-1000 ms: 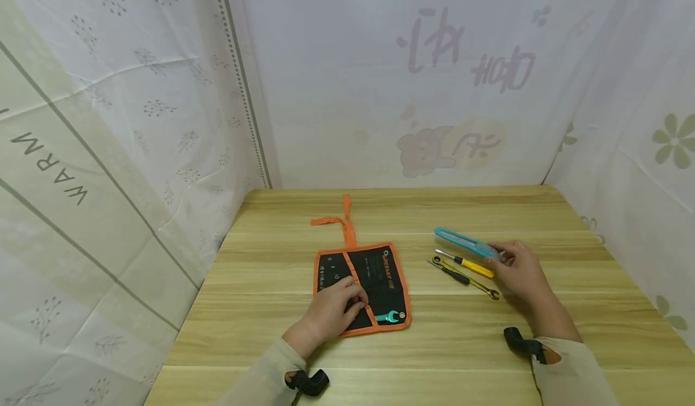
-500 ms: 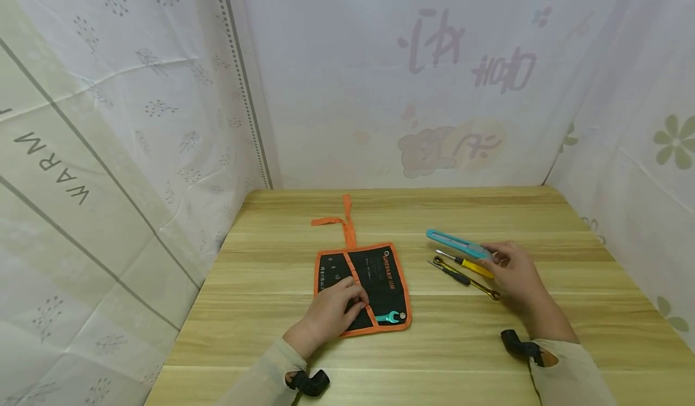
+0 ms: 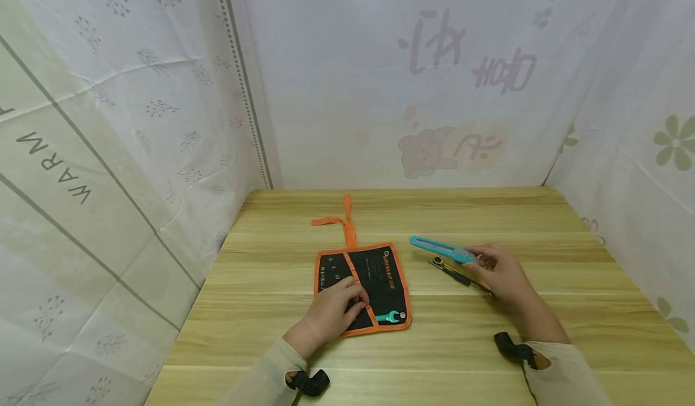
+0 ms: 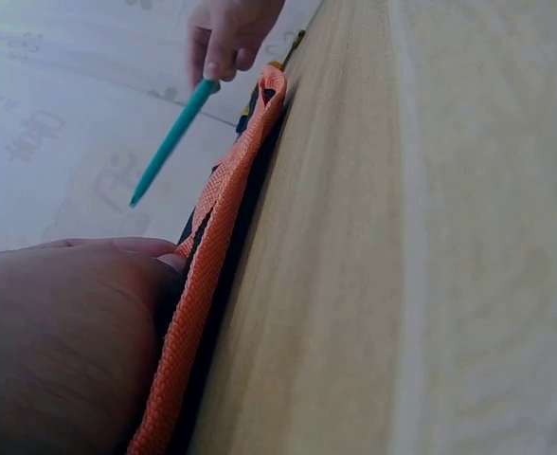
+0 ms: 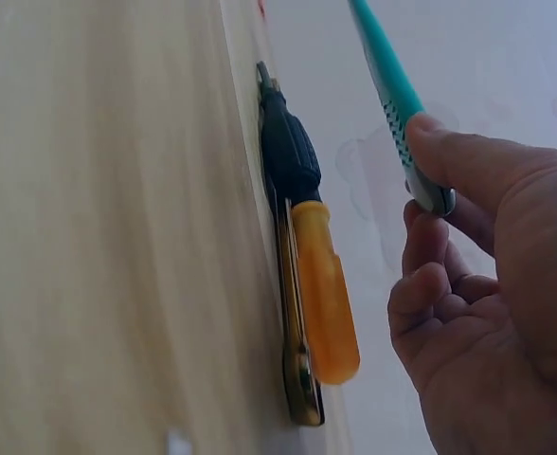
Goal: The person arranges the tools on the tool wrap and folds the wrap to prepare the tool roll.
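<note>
My right hand (image 3: 502, 276) pinches a light-blue utility knife (image 3: 437, 247) by its rear end, between thumb and fingers. The knife hangs above the table, its front end towards the pouch. My left hand (image 3: 331, 312) rests on a black tool pouch (image 3: 382, 279) with orange edging, its curled fingers and thumb pinching the orange pocket edge. Out of a pocket, near the pouch's lower right corner, shows the head of a teal wrench (image 3: 388, 317). Below the knife lie a black-handled screwdriver (image 3: 460, 278), a golden ratchet wrench (image 5: 304, 379) and a yellow-handled screwdriver (image 5: 326, 303), the last hidden in the head view.
Orange tie straps (image 3: 349, 228) stretch from the pouch's far edge across the wooden table (image 3: 260, 309). Printed curtains (image 3: 336, 92) hang behind the table and on both sides. Each wrist carries a black camera mount (image 3: 309, 383).
My right hand has carried the utility knife leftward and slightly nearer, now covering the yellow-handled screwdriver in the head view. The left hand and the pouch have stayed still.
</note>
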A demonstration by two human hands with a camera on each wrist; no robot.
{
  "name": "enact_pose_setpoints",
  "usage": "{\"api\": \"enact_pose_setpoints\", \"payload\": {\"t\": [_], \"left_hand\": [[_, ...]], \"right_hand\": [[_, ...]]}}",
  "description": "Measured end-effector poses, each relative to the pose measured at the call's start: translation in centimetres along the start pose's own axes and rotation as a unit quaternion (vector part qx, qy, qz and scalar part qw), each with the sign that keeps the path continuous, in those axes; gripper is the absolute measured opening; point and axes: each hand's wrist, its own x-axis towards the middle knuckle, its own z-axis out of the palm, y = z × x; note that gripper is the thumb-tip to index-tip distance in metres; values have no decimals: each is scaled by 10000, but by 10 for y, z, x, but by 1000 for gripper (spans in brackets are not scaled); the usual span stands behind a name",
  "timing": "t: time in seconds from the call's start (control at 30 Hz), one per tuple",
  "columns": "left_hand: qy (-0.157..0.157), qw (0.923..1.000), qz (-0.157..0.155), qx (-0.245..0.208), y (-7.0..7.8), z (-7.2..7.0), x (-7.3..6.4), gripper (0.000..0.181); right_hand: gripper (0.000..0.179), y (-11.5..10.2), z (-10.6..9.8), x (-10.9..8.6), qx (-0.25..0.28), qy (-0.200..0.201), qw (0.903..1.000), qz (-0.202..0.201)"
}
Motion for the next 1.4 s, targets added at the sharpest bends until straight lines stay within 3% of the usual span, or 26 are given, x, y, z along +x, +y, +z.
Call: {"api": "enact_pose_setpoints", "payload": {"t": [0.7,0.97,1.17,1.4], "left_hand": [[195,9997,152,-63,-2,1,-2,9],[247,9995,188,-38,-2,2,-1,10],[208,9997,132,-82,-1,1,-1,10],[201,9997,91,-118,-1,1,-1,9]], "right_hand": [[33,-26,22,1,353,-821,9932,-743],[34,-38,32,-2,604,-1374,9859,-735],[37,-42,37,-4,864,-1568,9809,-755],[34,-48,42,-6,631,-1714,9811,-640]]}}
